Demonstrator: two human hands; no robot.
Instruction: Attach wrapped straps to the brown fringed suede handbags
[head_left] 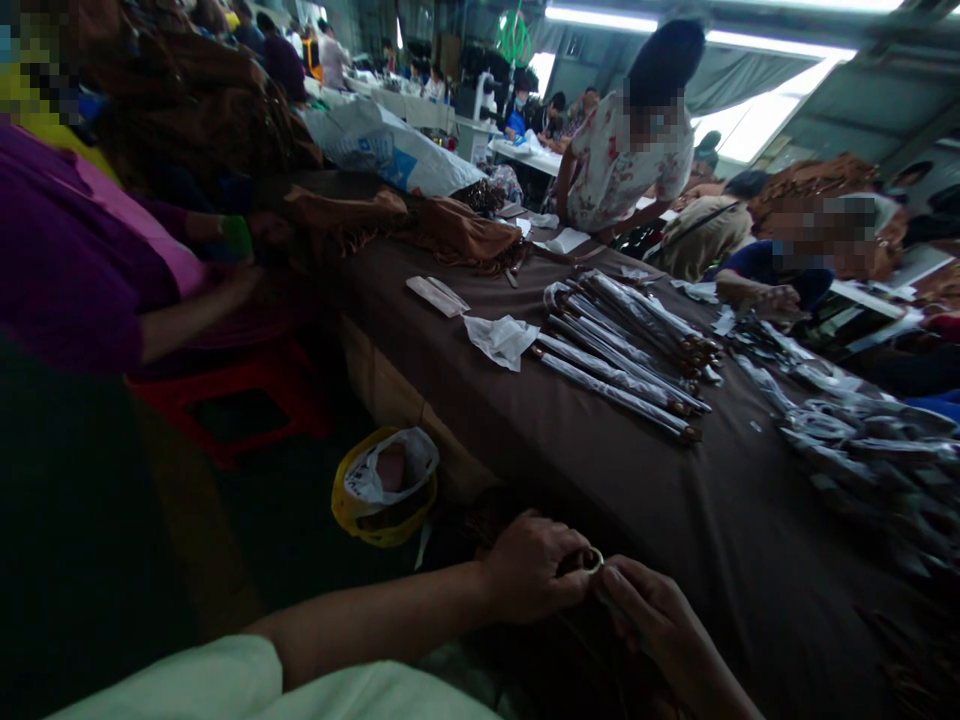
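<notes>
My left hand is closed, its thumb and fingers pinching a small brass-coloured metal ring. Just right of the ring, my right hand has its fingertips pressed together at the ring's edge. What lies between those fingers is too dark to make out. Both hands are low in the head view, over my lap, close to the table's near edge. Dark brown material lies beneath them, mostly lost in shadow.
Plastic-wrapped straps lie in rows on the brown-covered table, with more heaped at right. A yellow bag-lined bin stands on the floor. A person in purple sits left by a red stool; co-workers occupy the far side.
</notes>
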